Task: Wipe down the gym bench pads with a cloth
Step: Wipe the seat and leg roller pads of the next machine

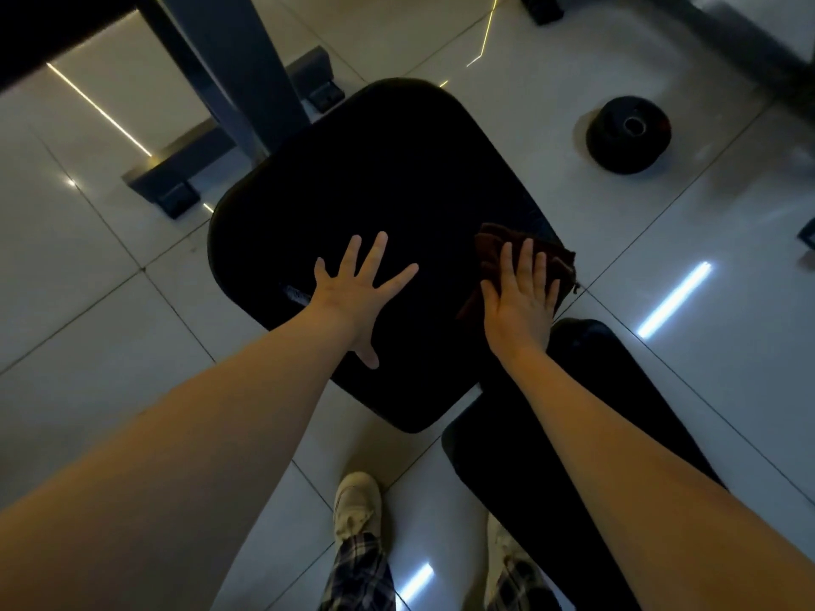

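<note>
A large black bench pad (375, 178) fills the middle of the head view. My left hand (357, 297) lies flat on its near part with fingers spread. A dark brown cloth (489, 244) sits at the pad's right edge. My right hand (520, 297) presses on the cloth with straight fingers. A second, narrower black pad (573, 416) runs toward the lower right, partly hidden under my right forearm.
The bench's grey metal frame and feet (176, 174) stand on the glossy tiled floor at the upper left. A black weight plate (628, 134) lies on the floor at the upper right. My two feet in pale shoes (357, 504) stand just below the pads.
</note>
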`<state>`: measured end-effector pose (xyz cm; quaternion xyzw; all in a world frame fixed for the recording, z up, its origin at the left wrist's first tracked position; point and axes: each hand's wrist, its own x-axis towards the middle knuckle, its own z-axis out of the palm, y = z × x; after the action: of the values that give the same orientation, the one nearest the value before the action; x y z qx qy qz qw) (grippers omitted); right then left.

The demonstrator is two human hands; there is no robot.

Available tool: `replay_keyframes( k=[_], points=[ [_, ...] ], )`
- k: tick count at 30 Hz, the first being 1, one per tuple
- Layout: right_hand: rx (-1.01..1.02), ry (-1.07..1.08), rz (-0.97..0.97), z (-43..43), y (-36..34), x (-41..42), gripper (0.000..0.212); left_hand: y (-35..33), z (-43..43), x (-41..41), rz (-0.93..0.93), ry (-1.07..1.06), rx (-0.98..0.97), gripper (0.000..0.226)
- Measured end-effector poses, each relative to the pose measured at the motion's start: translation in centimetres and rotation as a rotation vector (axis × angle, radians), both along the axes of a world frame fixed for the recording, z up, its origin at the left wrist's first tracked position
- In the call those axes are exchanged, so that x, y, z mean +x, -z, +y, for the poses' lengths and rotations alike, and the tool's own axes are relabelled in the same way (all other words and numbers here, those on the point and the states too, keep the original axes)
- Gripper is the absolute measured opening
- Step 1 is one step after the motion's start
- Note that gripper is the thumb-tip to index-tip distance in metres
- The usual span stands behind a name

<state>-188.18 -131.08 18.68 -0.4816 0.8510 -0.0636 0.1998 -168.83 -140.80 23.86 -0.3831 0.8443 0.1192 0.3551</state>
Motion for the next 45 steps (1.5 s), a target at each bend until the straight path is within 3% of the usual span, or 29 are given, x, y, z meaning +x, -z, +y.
replay_keyframes(
  k=[8,17,21,25,30,35,39,45],
  points=[
    [0.021,-0.206,0.035,1.4,-0.2,0.2,0.060,-0.1,2.3,0.0,0.000,-0.173,0.039,0.139],
    [-0.117,-0.782,0.179,5.4,1.4,0.8,0.060,1.2,6.8,0.0,0.080,-0.319,-0.159,0.135],
    [-0.150,-1.064,0.204,5.4,1.4,3.0,0.059,1.3,8.3,2.0,0.082,-0.559,-0.270,0.149],
    [-0.129,-1.250,0.230,3.7,1.2,5.0,0.059,1.5,9.2,4.5,0.048,-0.857,-0.217,0.160],
    [-0.130,-1.336,0.225,0.3,0.8,7.4,0.060,2.7,10.0,6.8,0.090,-0.992,-0.083,0.154],
    [-0.164,-1.321,0.239,-5.7,0.3,11.5,0.058,2.5,9.3,5.8,0.114,-0.973,-0.181,0.162],
    [-0.146,-1.373,0.246,-9.4,0.1,13.6,0.057,2.6,8.5,5.5,0.072,-1.036,-0.123,0.167],
    [-0.245,-1.298,0.195,-8.4,0.9,13.6,0.064,2.6,9.4,5.3,0.111,-1.085,-0.165,0.165]
  ],
)
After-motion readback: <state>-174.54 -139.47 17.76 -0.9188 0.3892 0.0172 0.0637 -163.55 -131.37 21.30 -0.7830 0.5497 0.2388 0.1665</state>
